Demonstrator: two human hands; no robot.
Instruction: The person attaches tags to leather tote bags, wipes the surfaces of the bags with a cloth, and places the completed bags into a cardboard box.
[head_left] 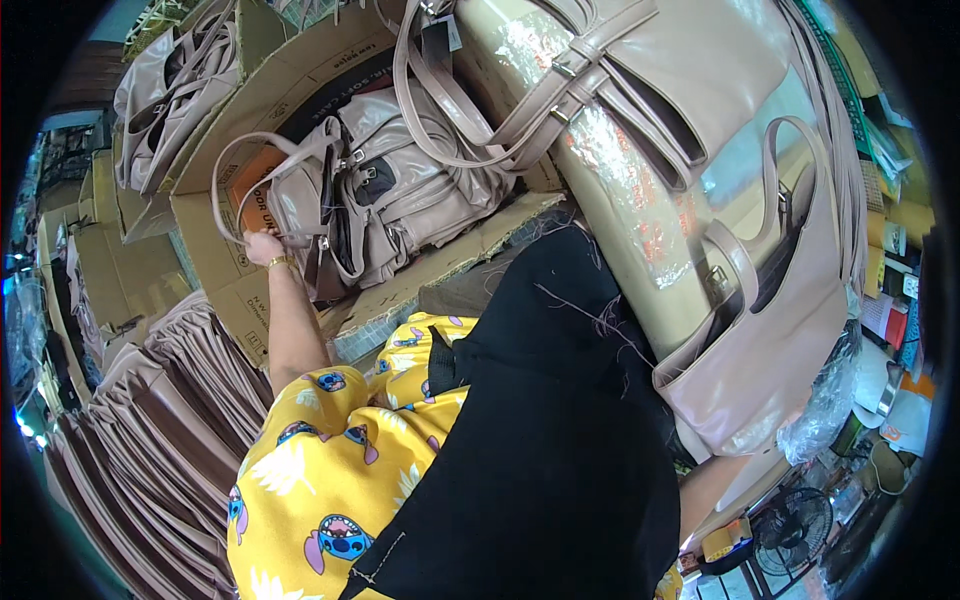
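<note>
My left hand reaches into an open cardboard box, its fingers closed at the handle and edge of a beige-pink handbag. Several more glossy handbags with buckled straps are packed beside it. On my right, another beige-pink handbag stands tilted with its handles up and its top open. My right forearm goes behind the lower side of that bag, which hides the fingers. A larger handbag with long buckled straps lies on the plastic-wrapped work surface ahead.
A thick stack of beige-pink bag pieces stands at my left. Behind it is another carton, and a further box of handbags sits at the far left. A black fan and crumpled clear plastic are at the lower right.
</note>
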